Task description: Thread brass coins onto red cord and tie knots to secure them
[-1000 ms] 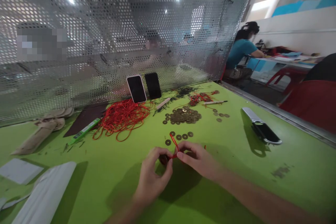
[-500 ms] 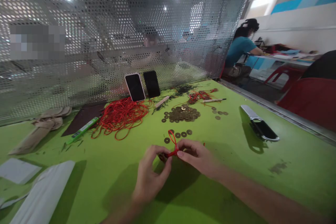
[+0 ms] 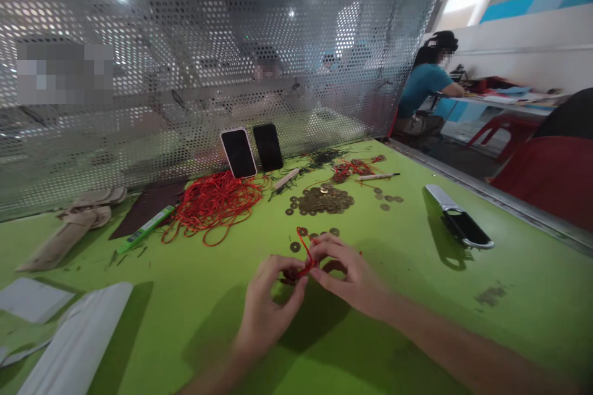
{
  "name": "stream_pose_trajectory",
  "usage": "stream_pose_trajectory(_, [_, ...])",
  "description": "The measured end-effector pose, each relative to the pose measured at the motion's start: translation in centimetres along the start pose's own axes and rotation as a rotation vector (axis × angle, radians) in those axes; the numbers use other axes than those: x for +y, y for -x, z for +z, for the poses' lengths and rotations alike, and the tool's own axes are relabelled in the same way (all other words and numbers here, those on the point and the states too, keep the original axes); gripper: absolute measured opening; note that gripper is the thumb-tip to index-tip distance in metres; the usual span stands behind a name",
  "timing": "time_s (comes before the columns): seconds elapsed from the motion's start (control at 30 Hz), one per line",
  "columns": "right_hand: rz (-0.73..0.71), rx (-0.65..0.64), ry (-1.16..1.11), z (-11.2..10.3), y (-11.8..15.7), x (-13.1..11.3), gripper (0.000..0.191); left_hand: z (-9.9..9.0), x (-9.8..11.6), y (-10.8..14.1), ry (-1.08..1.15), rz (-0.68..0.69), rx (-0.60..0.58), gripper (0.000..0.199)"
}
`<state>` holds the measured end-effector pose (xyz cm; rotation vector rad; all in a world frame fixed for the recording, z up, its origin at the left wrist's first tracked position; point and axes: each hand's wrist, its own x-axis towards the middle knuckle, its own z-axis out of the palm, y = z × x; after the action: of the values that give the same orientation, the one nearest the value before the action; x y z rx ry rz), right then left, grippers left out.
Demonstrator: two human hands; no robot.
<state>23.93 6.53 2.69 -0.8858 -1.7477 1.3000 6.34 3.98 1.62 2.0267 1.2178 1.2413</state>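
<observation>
Low over the green table, my left hand [image 3: 271, 299] pinches a knotted red cord [image 3: 306, 270] between thumb and fingers. A coin appears tucked against that cord, mostly covered by my left fingers. From the other side my right hand [image 3: 347, 271] grips the same cord, thumb and fingertips closed on it. One strand rises from the knot and curls at its tip. Several loose holed coins [image 3: 295, 247] lie just beyond my fingers, partly hidden by my right hand. Farther back is a heaped pile of brass-coloured coins [image 3: 324, 200].
A tangle of red cord [image 3: 215, 200] lies left of the coins, beside a green packet [image 3: 146, 229]. Two phones [image 3: 238, 153] lean on the perforated metal screen [image 3: 185, 43]. A black-and-silver handled object [image 3: 458, 219] rests at right. A person [image 3: 428, 83] sits at another table.
My right fingers have shifted up and over the knot. The upright red loop now looks like a single narrow strand, and the knot has tilted slightly.
</observation>
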Motion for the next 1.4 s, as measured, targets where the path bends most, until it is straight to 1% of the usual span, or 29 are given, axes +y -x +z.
stream_pose_trajectory(0.1, [-0.054, 0.04, -0.032, -0.1, 0.0, -0.1, 0.007, 0.0, -0.1, 0.0, 0.03, -0.095, -0.002, 0.019])
stream_pose_trajectory(0.17, [-0.021, 0.012, -0.093, -0.1, 0.0, -0.3, 0.006, -0.1, -0.2, 0.0, 0.048, -0.111, -0.024, 0.016])
stream_pose_trajectory(0.27, [0.052, -0.042, -0.2, -0.2, 0.0, -0.3, 0.006, -0.2, -0.1, 0.0, 0.09, -0.109, -0.08, 0.015])
stream_pose_trajectory(0.33, [0.081, -0.054, -0.263, -0.3, 0.0, -0.2, 0.009, -0.2, -0.1, 0.1, 0.117, -0.107, -0.094, 0.015])
stream_pose_trajectory(0.43, [0.085, -0.079, -0.35, -0.2, 0.1, 0.1, 0.012, -0.1, -0.1, 0.0, 0.118, -0.076, -0.061, 0.015])
stream_pose_trajectory(0.53, [0.053, -0.101, -0.386, -0.1, 0.1, 0.2, 0.014, 0.0, -0.1, 0.0, 0.081, 0.008, -0.024, 0.019])
stream_pose_trajectory(0.63, [0.044, -0.078, -0.346, -0.1, 0.1, 0.4, 0.008, -0.1, 0.0, 0.1, 0.067, 0.077, -0.005, 0.022])
stream_pose_trajectory(0.73, [0.022, -0.05, -0.289, -0.1, 0.1, 0.5, 0.005, -0.3, 0.1, 0.2, 0.084, 0.092, 0.012, 0.022])
stream_pose_trajectory(0.83, [-0.036, -0.027, -0.173, -0.1, 0.1, 0.2, 0.008, -0.4, 0.2, 0.3, 0.072, 0.096, 0.026, 0.023])
stream_pose_trajectory(0.97, [-0.102, -0.042, -0.046, -0.1, 0.2, -0.4, 0.012, -0.3, 0.5, 0.1, 0.026, 0.063, -0.021, 0.026])
stream_pose_trajectory(1.07, [-0.118, -0.023, 0.005, 0.0, 0.4, -0.5, 0.013, -0.2, 0.6, 0.0, 0.018, 0.031, -0.061, 0.026])
stream_pose_trajectory(1.17, [-0.119, -0.004, 0.025, 0.1, 0.4, -0.3, 0.015, -0.1, 0.5, -0.1, 0.039, 0.027, -0.088, 0.025])
stream_pose_trajectory(1.4, [-0.131, -0.017, 0.024, 0.3, 0.4, -0.6, 0.019, 0.0, 0.3, 0.1, 0.004, -0.009, -0.06, 0.019])
